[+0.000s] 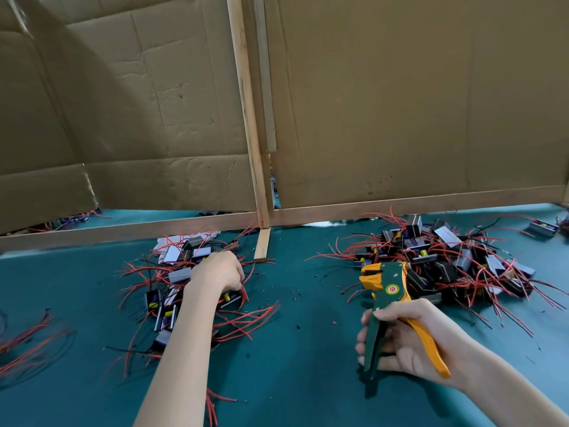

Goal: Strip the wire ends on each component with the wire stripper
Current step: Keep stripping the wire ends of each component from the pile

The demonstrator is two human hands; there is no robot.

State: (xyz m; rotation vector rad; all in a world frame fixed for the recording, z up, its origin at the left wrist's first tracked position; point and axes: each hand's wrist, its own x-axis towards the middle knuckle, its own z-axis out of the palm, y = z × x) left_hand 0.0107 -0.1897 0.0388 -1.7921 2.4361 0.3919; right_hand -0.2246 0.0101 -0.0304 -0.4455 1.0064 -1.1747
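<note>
Left of the wooden post [246,103] the left hand [217,272] dips knuckles-up into a component pile [178,275], its grasp hidden; right of it the right hand [409,337] grips the wire stripper [388,291] by its handles.

A wooden post [246,118] stands at the back of the table [292,380], with a cardboard sheet [123,103] to its left and another sheet [415,103] to its right. Left of the post and in front of it lies a heap of components [172,291], with the left hand [217,272] on top. Right of the post lies a second heap [455,260]. Just before it is the wire stripper [388,288], held in the right hand [409,343]. Loose wires [24,343] lie far left of the post.
</note>
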